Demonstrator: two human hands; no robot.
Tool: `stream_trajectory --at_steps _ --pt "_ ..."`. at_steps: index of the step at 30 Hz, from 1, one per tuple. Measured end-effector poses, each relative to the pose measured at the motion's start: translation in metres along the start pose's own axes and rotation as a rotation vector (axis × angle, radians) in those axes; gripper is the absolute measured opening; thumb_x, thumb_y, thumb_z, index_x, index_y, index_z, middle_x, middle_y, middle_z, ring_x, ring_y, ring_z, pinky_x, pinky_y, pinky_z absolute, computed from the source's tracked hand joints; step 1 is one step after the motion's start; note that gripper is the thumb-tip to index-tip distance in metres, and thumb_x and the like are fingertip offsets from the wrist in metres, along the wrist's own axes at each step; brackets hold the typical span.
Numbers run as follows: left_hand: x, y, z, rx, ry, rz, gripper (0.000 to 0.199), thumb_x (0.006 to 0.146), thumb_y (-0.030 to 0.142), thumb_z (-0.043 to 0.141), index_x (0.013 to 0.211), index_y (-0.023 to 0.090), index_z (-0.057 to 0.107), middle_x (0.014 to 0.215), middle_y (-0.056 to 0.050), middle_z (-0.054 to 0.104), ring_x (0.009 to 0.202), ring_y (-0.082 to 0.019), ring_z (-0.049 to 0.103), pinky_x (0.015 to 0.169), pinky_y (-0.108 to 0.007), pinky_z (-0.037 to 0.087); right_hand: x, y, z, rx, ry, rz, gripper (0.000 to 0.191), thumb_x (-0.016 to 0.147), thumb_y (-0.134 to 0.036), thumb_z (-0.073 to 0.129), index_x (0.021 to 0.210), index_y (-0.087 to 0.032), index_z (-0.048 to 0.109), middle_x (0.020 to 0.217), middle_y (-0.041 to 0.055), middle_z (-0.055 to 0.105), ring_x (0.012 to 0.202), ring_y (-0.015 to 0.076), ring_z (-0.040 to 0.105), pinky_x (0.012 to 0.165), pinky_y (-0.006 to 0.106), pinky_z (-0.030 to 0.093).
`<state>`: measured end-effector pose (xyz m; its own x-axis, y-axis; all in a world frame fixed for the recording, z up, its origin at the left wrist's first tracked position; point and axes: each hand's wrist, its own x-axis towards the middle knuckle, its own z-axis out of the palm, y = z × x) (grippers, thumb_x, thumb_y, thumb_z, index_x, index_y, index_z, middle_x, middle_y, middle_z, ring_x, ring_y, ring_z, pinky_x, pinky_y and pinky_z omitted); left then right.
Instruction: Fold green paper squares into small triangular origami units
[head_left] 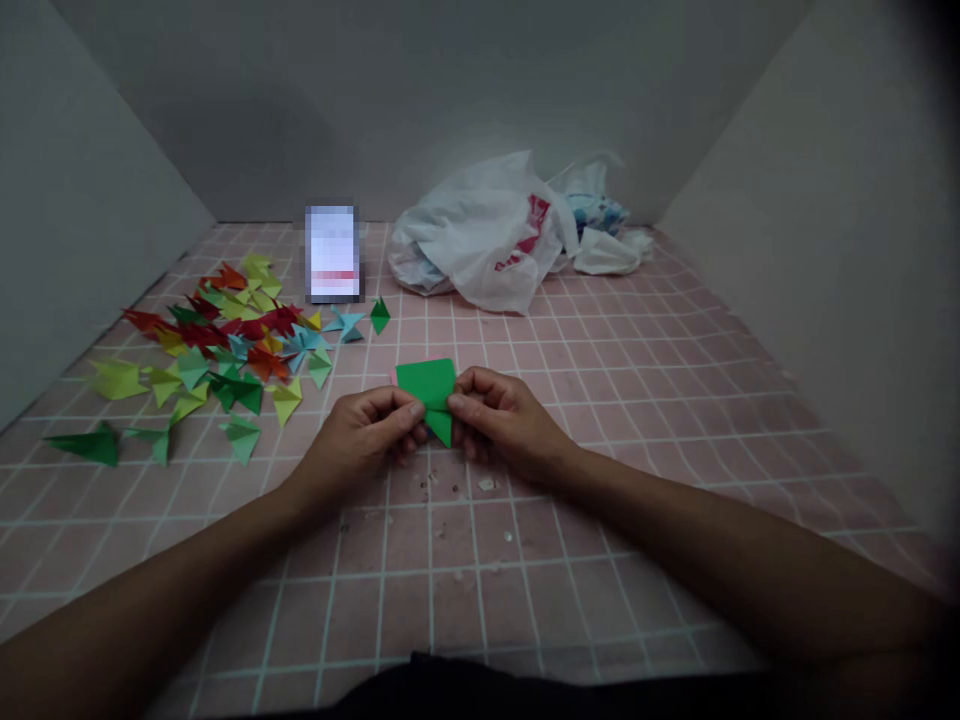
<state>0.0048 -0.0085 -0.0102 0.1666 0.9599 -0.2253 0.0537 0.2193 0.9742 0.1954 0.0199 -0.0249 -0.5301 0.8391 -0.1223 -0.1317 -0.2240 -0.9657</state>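
Note:
A piece of green origami paper [427, 385] is pinched between both hands at the middle of the tiled floor. My left hand [367, 430] grips its left side between thumb and fingers. My right hand [499, 420] holds its right side, and a folded point of the paper sticks out below the fingers. Just ahead lies a small folded green paper piece [380, 315], and a pale blue folded piece [345, 323] sits beside it. A large heap of folded paper shapes [225, 345] in red, yellow, green and blue spreads to the left.
Pink tiles with white grout [600, 560] form the floor, with small crumbs and bits near my hands. Grey walls [825, 250] close the left, right and back. A white plastic bag [480, 235] and white crumpled items [607, 250] lie at the back. A blurred upright card [332, 253] stands behind the paper shapes.

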Motion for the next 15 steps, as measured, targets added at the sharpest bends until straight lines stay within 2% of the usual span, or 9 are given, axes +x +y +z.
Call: stream_trajectory --at_steps 3,10,15 --pt "-0.0003 -0.0001 0.0001 -0.044 0.026 0.006 0.023 0.081 0.036 0.073 0.072 0.016 0.068 0.066 0.001 0.065 0.053 -0.008 0.055 0.05 -0.018 0.045 -0.0011 -0.001 0.0009 -0.056 -0.03 -0.003 0.026 0.082 -0.035 0.07 0.073 -0.019 0.052 0.055 -0.0059 0.055 0.044 0.0059 0.046 0.041 0.017 0.033" --pt "0.0017 -0.0035 -0.0035 -0.066 -0.001 0.007 0.02 0.081 0.035 0.076 0.077 0.016 0.069 0.065 0.002 0.066 0.056 -0.008 0.06 0.055 -0.018 0.05 -0.0026 -0.0008 0.0003 -0.181 -0.053 0.012 0.028 0.086 -0.03 0.062 0.066 -0.02 0.045 0.051 -0.0063 0.05 0.043 0.0059 0.04 0.042 0.02 0.027" --pt "0.0041 -0.0023 -0.0043 -0.089 -0.034 -0.021 0.021 0.079 0.033 0.078 0.073 0.015 0.068 0.066 0.001 0.067 0.056 -0.007 0.06 0.054 -0.017 0.05 -0.0025 0.0019 -0.0011 -0.145 -0.071 -0.009 0.024 0.09 -0.032 0.058 0.072 -0.02 0.047 0.054 -0.0062 0.05 0.044 0.0066 0.041 0.042 0.02 0.029"
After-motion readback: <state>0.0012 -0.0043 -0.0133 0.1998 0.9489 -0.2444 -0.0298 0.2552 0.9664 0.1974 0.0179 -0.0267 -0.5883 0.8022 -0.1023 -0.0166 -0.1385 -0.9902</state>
